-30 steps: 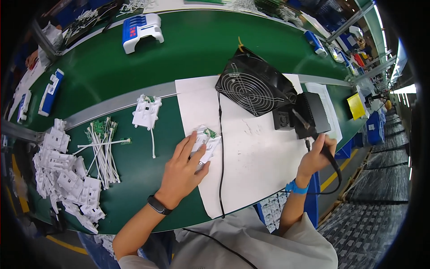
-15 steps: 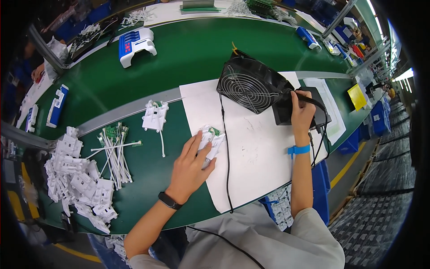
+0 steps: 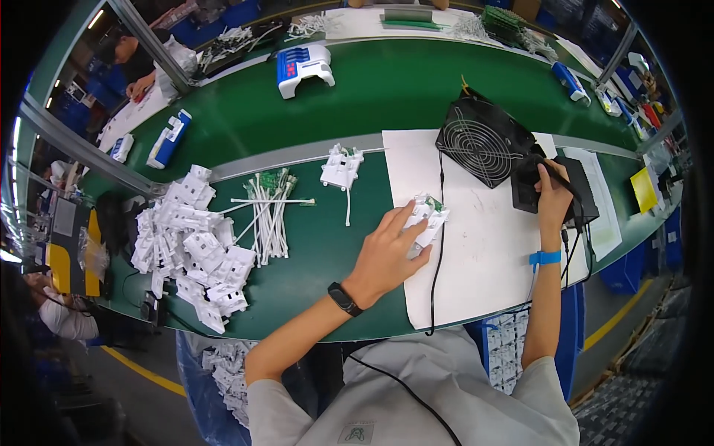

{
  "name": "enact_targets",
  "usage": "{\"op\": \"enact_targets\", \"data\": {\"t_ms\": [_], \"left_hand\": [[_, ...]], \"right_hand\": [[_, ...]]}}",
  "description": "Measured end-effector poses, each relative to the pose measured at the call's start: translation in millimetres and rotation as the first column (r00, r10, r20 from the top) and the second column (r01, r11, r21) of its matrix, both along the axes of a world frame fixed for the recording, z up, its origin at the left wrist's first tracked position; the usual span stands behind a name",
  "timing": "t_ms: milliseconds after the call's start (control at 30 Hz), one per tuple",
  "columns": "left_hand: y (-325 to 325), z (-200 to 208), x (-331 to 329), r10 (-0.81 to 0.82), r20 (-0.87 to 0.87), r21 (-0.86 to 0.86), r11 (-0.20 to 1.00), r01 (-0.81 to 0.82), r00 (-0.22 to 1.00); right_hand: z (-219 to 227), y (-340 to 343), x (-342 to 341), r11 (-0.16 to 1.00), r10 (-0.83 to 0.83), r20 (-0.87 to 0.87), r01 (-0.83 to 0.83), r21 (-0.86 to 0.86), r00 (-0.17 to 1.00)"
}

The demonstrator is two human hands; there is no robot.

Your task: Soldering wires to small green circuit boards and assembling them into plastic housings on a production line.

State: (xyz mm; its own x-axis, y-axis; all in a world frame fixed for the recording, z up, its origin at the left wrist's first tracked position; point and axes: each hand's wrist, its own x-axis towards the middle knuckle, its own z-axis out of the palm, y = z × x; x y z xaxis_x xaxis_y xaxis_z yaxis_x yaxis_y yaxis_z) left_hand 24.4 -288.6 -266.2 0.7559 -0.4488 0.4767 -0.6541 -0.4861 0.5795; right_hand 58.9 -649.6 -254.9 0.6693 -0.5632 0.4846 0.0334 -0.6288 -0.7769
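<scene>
My left hand rests on a white plastic housing, its fingers and thumb around the part and pressing it to the white sheet. A small green circuit board shows at the housing's far end. To the right, my right hand is closed on a black corded handle beside a black box; its far end is hidden. Just left of that box stands a black fan with a round wire guard. Another white housing with a board and white cable lies farther left.
White housings form a heap at the left, next to a bundle of white cables with green boards. A black cord crosses the sheet. Across the green belt are blue-and-white casings. Another person sits at far left.
The view has swung to the left, so the bench appears farther right and more of the left side shows. Both hands keep nearly the same places on the housing and the handle.
</scene>
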Motion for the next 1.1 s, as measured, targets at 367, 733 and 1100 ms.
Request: {"op": "enact_targets", "data": {"t_ms": [367, 733, 1100], "left_hand": [[3, -15, 60, 0.382, 0.138, 0.131, 0.907, -0.399, 0.914], [133, 42, 47, 0.533, 0.294, 0.414, 0.677, -0.608, 0.794], [163, 16, 49, 0.353, 0.474, 0.389, 0.737, -0.552, 0.807]], "right_hand": [[-15, 2, -26, 0.989, 0.058, -0.155, -0.035, 0.144, 0.986], [21, 136, -119, 0.798, 0.575, -0.284, -0.448, 0.403, 0.768], [37, 234, -119, 0.473, 0.87, -0.086, -0.77, 0.428, 0.486]]}}
